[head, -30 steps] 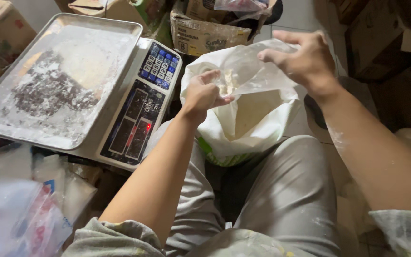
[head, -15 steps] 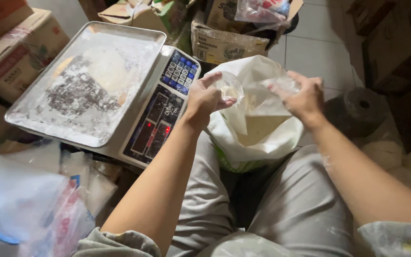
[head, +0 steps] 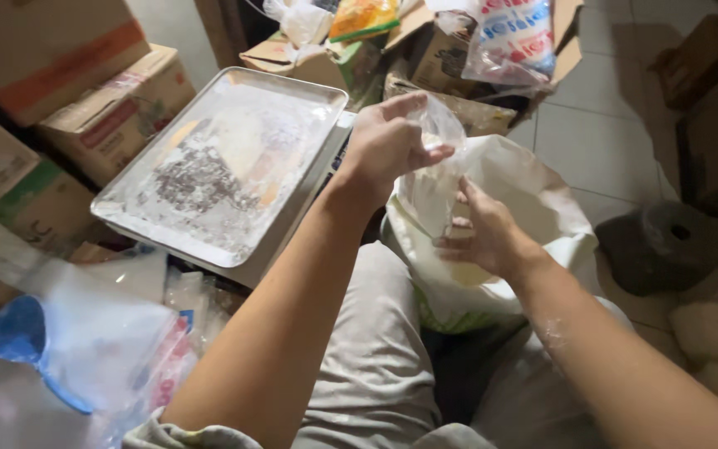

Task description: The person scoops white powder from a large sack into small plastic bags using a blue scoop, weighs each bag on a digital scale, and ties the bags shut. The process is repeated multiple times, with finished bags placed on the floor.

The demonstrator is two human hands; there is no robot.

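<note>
Left hand (head: 388, 145) raised toward twelve o'clock, fingers (head: 425, 154) pinched shut. Right hand (head: 479, 237) lower, at four o'clock from it, fingers curled, forearm dusted white.

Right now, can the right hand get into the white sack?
Probably yes: the right hand is already at the open mouth of the white sack, with only the thin clear bag beside it.

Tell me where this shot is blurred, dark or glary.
Head view: the plastic bags at lower left are soft and out of focus; the right edge around the dark roll sits in shadow; the floury tray shines palely; the left hand and the right hand are fairly sharp.
</note>
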